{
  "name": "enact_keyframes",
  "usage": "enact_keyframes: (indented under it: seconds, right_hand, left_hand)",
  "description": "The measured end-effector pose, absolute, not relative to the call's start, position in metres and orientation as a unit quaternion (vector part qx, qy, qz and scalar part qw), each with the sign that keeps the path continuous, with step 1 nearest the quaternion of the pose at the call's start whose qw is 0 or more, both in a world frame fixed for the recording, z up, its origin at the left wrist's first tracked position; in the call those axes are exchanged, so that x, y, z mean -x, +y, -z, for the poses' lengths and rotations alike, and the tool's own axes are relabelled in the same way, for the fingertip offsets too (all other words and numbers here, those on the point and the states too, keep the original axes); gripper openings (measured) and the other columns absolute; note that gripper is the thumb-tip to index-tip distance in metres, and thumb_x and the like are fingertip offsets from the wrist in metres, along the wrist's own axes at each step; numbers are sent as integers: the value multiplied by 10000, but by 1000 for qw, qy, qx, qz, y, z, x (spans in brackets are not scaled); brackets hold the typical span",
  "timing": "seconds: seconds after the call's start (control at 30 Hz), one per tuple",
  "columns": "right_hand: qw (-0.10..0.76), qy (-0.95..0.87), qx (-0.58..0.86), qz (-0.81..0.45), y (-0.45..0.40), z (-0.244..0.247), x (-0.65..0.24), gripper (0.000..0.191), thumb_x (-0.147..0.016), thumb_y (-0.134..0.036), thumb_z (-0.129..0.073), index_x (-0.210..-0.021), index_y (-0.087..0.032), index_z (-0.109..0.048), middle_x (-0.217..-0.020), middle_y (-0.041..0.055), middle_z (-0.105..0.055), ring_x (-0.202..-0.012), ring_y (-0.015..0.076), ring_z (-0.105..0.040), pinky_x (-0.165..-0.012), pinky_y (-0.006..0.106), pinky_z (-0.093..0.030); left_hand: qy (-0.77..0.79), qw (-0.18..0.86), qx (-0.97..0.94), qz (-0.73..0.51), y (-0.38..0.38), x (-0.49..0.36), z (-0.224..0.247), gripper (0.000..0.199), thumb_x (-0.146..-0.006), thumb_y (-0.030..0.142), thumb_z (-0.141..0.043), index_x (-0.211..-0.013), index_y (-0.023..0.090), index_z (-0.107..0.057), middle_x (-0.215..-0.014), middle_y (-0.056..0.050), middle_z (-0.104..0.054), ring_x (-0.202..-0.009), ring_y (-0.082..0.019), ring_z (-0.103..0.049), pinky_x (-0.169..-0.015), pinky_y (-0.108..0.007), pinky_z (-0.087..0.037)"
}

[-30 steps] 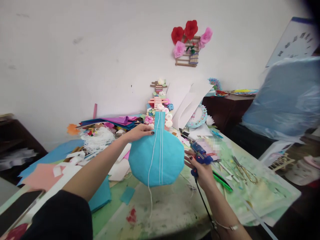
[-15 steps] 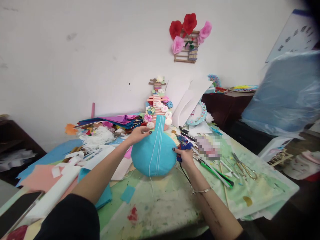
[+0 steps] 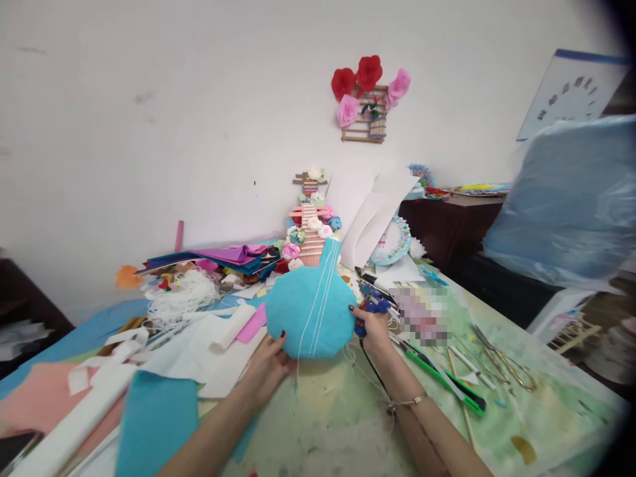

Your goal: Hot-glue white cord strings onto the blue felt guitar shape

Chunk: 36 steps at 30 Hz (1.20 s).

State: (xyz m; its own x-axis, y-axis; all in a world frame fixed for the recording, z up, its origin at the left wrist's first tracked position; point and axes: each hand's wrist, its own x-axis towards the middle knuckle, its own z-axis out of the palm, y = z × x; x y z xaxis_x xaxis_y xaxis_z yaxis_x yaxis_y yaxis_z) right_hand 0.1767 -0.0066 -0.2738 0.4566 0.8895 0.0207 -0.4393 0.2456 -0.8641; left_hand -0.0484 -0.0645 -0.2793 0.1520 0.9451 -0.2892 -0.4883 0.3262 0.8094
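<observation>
A blue lute-shaped craft piece [image 3: 298,311] stands tilted above the table, its neck leaning up and right. White strings [image 3: 320,298] run along its front, and one loose end hangs below the lower edge. My left hand [image 3: 268,368] grips the round body at the lower left, thumb on the front and the other fingers partly hidden behind. In my right hand [image 3: 375,331] is a blue hot glue gun [image 3: 368,305], its cord trailing down past the wrist. The thumb of that hand also touches the right edge of the blue piece.
Scissors [image 3: 501,361] and a green cutter [image 3: 442,377] lie at the right. White yarn [image 3: 181,295], a blue fabric sheet [image 3: 156,424] and paper pieces cover the left. Behind stands a flower-decorated stick craft [image 3: 312,225], beside leaning white sheets [image 3: 377,212].
My left hand has moved from the craft's neck down to its lower left edge. The craft has tilted, its neck now leaning right. The view has shifted slightly; the right hand keeps the glue gun.
</observation>
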Motion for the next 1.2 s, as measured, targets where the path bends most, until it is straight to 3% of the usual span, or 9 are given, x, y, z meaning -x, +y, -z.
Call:
enact_keyframes:
  seconds: [0.1, 0.23, 0.33, 0.43, 0.57, 0.73, 0.93, 1.07, 1.2]
  right_hand:
    - [747, -241, 430, -446, -8, 278, -176, 325, -407, -146, -816, -603, -175, -559, -508, -51, -582, -422, 97, -494, -428, 237, -397]
    - [750, -224, 427, -453, -11, 279, -175, 331, -400, -142, -820, -630, -171, -583, -552, -30, -623, -482, 130, -557, -485, 267, -462]
    - [754, -213, 420, -458, -13, 279, -174, 340, -393, -139, -826, -631, -175, -586, -569, -23, -640, -516, 149, -583, -522, 287, -495]
    - [757, -203, 414, -464, -13, 279, -174, 348, -389, -142, -829, -635, -180, -585, -609, -1, -671, -563, 178, -615, -554, 311, -520]
    - [754, -192, 415, -472, -14, 280, -175, 371, -387, -133, -833, -671, -173, -598, -637, 3, -683, -574, 171, -618, -567, 305, -525]
    - [750, -188, 414, -481, -15, 281, -175, 364, -388, -134, -841, -626, -171, -568, -582, -19, -648, -523, 141, -586, -529, 277, -506]
    - [754, -183, 413, -477, -13, 284, -176, 369, -380, -142, -837, -638, -176, -575, -596, -22, -649, -530, 136, -586, -516, 260, -491]
    - [751, -176, 417, -481, -13, 284, -176, 379, -379, -132, -834, -666, -179, -591, -628, -15, -667, -583, 159, -627, -552, 271, -514]
    - [748, -171, 419, -485, -13, 285, -176, 380, -379, -125, -832, -673, -181, -598, -642, -14, -676, -566, 152, -620, -538, 268, -511]
  left_hand:
    - [417, 719, -287, -476, -67, 44, 286, 353, -684, 328, -799, -958, 203, -615, -940, -65, -694, -795, -179, -688, -756, -323, -572]
    - [459, 695, -299, -466, -72, 40, 294, 366, -603, 304, -862, -827, 159, -612, -811, -49, -666, -656, -116, -642, -598, -215, -521]
    - [464, 695, -331, -438, -72, 42, 300, 432, -586, 448, -850, -720, 127, -594, -600, 1, -560, -470, -42, -484, -426, -148, -346]
    - [459, 690, -371, -418, -71, 46, 303, 529, -540, 565, -826, -623, 120, -553, -460, 67, -383, -373, -1, -280, -377, -156, -146]
    - [464, 686, -376, -415, -68, 49, 304, 556, -475, 560, -850, -604, 131, -520, -473, 77, -369, -353, 17, -211, -391, -175, -83]
    - [490, 676, -368, -410, -70, 45, 299, 609, -405, 594, -853, -669, 103, -609, -471, 80, -388, -343, 23, -227, -389, -167, -81]
    - [496, 648, -381, -434, -74, 44, 302, 605, -431, 587, -841, -698, 73, -666, -490, 29, -503, -341, 16, -255, -384, -167, -111]
    - [492, 640, -384, -449, -75, 44, 305, 567, -486, 572, -827, -713, 66, -707, -485, -31, -572, -415, -38, -408, -424, -161, -255]
    - [487, 640, -351, -479, -75, 43, 304, 499, -420, 493, -878, -641, 74, -722, -657, -103, -679, -586, -99, -559, -530, -175, -392]
